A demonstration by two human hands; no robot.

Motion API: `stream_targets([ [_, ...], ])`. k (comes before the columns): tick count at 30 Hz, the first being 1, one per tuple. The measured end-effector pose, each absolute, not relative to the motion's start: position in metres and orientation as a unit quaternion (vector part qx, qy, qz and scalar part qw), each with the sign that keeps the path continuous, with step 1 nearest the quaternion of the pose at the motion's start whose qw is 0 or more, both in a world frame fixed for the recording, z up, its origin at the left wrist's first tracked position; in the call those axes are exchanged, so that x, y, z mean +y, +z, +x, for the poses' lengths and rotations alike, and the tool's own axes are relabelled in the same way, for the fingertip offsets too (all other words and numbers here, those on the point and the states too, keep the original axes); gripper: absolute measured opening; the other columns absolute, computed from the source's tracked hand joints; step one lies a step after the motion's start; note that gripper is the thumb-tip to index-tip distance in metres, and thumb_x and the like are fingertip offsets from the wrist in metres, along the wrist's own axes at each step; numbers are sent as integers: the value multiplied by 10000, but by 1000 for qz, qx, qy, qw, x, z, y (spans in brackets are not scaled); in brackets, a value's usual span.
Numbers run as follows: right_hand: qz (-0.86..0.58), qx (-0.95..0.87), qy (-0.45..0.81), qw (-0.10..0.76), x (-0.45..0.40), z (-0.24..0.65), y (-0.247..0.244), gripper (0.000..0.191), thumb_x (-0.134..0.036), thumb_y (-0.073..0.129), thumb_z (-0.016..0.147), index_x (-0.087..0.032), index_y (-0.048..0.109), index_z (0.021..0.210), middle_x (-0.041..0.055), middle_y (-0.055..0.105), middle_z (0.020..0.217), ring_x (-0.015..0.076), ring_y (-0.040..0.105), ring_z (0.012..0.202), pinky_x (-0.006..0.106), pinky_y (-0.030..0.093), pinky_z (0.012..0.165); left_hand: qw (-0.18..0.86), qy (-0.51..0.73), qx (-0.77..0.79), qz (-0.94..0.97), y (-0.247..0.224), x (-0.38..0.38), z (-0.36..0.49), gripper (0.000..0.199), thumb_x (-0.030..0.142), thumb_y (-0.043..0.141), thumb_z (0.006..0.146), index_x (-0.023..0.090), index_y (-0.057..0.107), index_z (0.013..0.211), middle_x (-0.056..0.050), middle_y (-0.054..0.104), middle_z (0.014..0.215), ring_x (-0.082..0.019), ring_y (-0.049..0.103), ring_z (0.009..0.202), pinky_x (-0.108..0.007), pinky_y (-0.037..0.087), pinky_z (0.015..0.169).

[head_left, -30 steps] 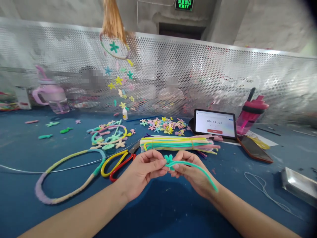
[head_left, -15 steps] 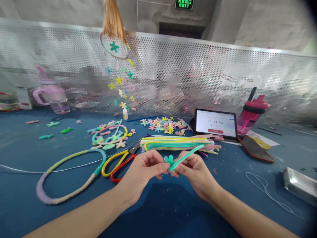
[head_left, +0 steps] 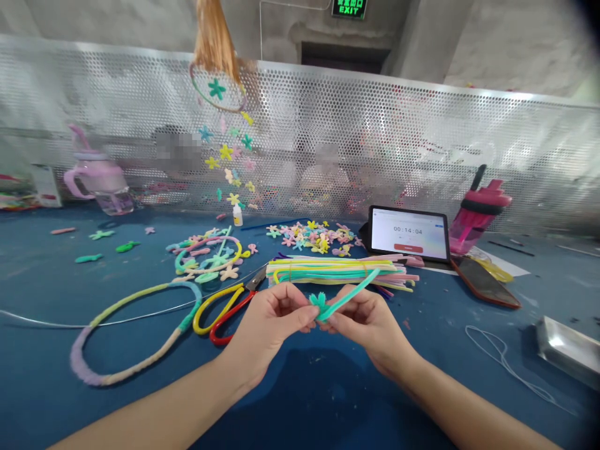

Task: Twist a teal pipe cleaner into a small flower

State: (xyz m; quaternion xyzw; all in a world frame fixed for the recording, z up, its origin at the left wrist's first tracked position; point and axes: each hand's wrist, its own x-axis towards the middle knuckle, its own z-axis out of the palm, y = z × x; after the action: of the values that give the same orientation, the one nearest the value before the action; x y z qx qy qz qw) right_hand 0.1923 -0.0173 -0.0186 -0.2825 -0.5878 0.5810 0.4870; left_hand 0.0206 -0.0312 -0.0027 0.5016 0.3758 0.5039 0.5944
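Dead centre on my feed: a small teal-green flower of fuzzy chenille stem (head_left: pixel 318 302), held up above the dark blue tabletop (head_left: pixel 328 406), petals fanned upward. My left hand (head_left: pixel 281 315) has it by the left side in a thumb-and-finger pinch; my right hand (head_left: pixel 370 320) pinches narrowly too, on the base of a matching green fuzzy strip (head_left: pixel 352 294) whose free end slants up and to the right. Exactly where strip meets petals I can't say; the fingers cover it. The careful way here, I reckon: left pinch firm near the flower's centre, right fingers bending the strip close to its root, gently, so the petals stay spread and the pile isn't crushed. Just beyond lies a banded bundle of pastel chenille stems (head_left: pixel 328 270); left of that, scissors with one yellow and one red handle (head_left: pixel 254 283); beside those, a large pastel-wrapped hoop (head_left: pixel 79 362); farther off, a heap of little multicoloured flowers (head_left: pixel 319 237).
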Motion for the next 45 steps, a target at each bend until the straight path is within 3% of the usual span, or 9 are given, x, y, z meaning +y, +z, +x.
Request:
stream_targets([
  [5,-297,-631,530,482,-17,194,-17,215,-166,736,674,-201,606,842,-13,696,709,126,659,646,231,519,638,595,500,375,505,-1,-30,19,194,192,733,675,137,548,657,36,602,550,-75,540,550,-177,428,570],
  [13,-339,-741,349,462,-16,198,-10,36,-190,670,735,-173,645,755,23,671,681,151,623,634,257,499,606,589,485,389,517,-3,-31,21,184,190,705,694,133,533,662,34,604,561,-69,539,548,-171,420,557],
  [16,-356,-752,313,458,-19,198,-8,73,-215,629,766,-160,626,718,29,640,661,144,583,614,259,469,588,575,480,393,532,-4,-32,21,184,184,707,689,135,530,674,36,594,562,-71,533,551,-166,406,540],
  [26,-331,-600,557,470,-23,189,-13,167,-281,624,798,-162,542,713,-22,553,626,97,517,617,218,406,612,470,473,428,610,-8,-33,22,158,260,653,750,154,537,731,-6,606,671,-130,569,642,-227,446,592],
  [38,-328,-431,681,492,-36,178,-11,151,-231,578,809,-159,515,692,-29,426,669,99,378,654,220,347,669,364,469,421,685,-9,-38,25,105,237,615,774,157,556,739,-33,623,723,-157,601,674,-251,490,608],
  [45,-331,-395,715,473,-34,181,-11,145,-195,619,703,-164,505,618,-30,420,620,100,381,602,217,359,620,303,468,396,730,-11,-38,25,71,195,607,781,170,565,728,-24,628,759,-140,603,694,-230,490,657],
])
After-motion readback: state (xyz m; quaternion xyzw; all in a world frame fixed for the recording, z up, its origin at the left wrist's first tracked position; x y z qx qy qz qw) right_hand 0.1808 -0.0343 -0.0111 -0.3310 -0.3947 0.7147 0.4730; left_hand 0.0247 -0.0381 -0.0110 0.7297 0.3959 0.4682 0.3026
